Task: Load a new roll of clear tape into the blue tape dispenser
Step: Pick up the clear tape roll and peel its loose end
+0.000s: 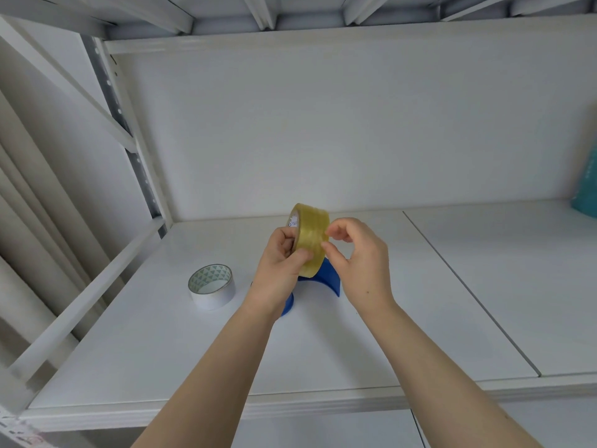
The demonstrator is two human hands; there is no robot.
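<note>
A roll of clear, yellowish tape (310, 230) is held upright above the white shelf. My left hand (281, 266) grips it from the left, fingers in the core and thumb on the outer band. My right hand (358, 253) touches the roll's right edge with thumb and forefinger pinched on the tape surface. The blue tape dispenser (327, 277) lies on the shelf directly under my hands, and they hide most of it; only a curved blue part and a small piece near my left wrist show.
A second roll with a white outside and a triangle-patterned inside (211, 286) lies flat on the shelf, left of my left hand. A teal object (587, 189) stands at the far right edge. Shelf uprights and a diagonal brace (97, 286) run along the left.
</note>
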